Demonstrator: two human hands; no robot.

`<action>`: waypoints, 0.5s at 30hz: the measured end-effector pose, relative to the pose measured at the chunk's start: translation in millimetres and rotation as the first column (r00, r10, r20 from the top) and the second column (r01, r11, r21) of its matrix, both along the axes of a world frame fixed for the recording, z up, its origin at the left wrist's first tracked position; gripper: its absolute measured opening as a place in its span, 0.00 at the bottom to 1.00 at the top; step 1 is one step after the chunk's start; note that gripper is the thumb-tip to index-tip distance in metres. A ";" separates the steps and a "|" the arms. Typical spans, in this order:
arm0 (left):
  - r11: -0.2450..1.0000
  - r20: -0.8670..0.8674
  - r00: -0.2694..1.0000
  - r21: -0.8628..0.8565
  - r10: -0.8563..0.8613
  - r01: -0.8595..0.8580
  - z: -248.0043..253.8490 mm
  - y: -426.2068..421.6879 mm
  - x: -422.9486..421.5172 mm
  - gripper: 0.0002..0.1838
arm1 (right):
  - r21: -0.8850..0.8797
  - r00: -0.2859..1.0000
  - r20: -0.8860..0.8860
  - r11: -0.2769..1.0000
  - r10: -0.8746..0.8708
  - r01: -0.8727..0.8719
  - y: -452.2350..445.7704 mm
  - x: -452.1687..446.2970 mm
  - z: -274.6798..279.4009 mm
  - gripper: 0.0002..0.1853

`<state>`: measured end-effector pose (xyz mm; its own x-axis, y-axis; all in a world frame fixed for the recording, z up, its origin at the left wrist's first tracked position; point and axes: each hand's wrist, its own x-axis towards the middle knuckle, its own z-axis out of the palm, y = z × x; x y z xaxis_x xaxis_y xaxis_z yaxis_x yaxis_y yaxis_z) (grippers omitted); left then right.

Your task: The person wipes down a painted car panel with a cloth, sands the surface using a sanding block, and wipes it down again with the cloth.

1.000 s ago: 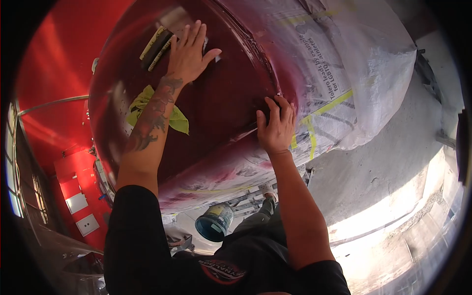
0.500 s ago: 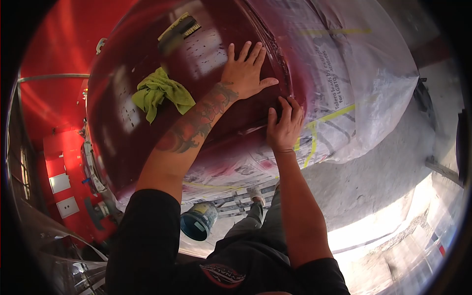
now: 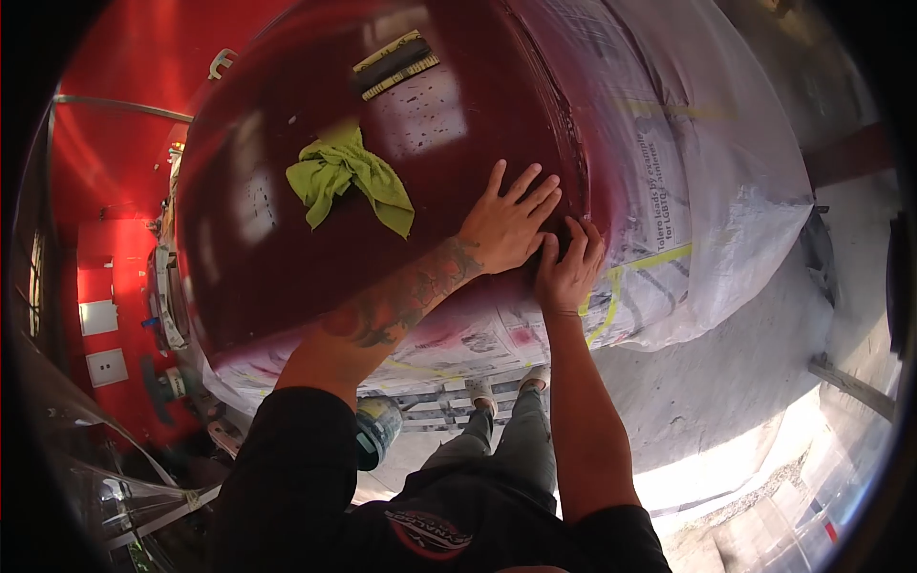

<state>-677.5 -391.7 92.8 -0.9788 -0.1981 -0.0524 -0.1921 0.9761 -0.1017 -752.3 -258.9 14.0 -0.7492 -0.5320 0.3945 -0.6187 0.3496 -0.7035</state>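
Observation:
A dark red car panel (image 3: 296, 277), glossy and wet in places, lies before me. My left hand (image 3: 511, 222) is spread flat on it near its right edge, fingers pointing away, holding nothing. Just to the right, my right hand (image 3: 570, 269) rests with bent, slightly parted fingers on the panel's near right corner, its fingertips at the edge groove. The two hands almost touch. A crumpled lime-green cloth (image 3: 349, 180) sits on the panel left of my left hand. Farther back lies a black and yellow block (image 3: 395, 65), which looks like a sanding block.
Plastic sheeting (image 3: 745, 205), printed paper (image 3: 653, 205) and yellow-green tape (image 3: 659, 258) cover the area right of the panel. A bucket (image 3: 380, 432) stands on the floor by a slatted pallet (image 3: 435, 406). Bright red bodywork (image 3: 119, 172) is at left.
My left hand has slid over the panel toward me, coming close beside my right hand. The right hand stays at the corner. The whole view has shifted slightly.

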 end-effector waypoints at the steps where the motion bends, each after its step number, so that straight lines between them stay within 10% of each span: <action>1: 0.998 -0.028 0.999 0.051 -0.023 0.024 1.3 -4.2 4.7 0.35 | 0.011 1.000 0.006 1.000 -0.001 0.001 0.5 -0.4 -0.5 0.21; 10: 0.850 -0.365 0.790 0.004 0.492 -0.527 38.0 -225.3 41.9 0.42 | 0.057 1.000 0.007 0.998 0.023 -0.023 1.4 -0.6 4.5 0.20; 15: 0.736 -0.096 0.731 0.036 0.676 -0.676 54.9 -267.8 49.9 0.41 | 0.058 1.000 -0.003 0.998 0.031 -0.030 1.6 0.0 5.5 0.20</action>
<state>-627.6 -659.6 147.7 -0.5862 -0.8094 0.0344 -0.8100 0.5845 -0.0477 -752.3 -257.3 19.5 -0.7307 -0.5766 0.3656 -0.6327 0.3706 -0.6800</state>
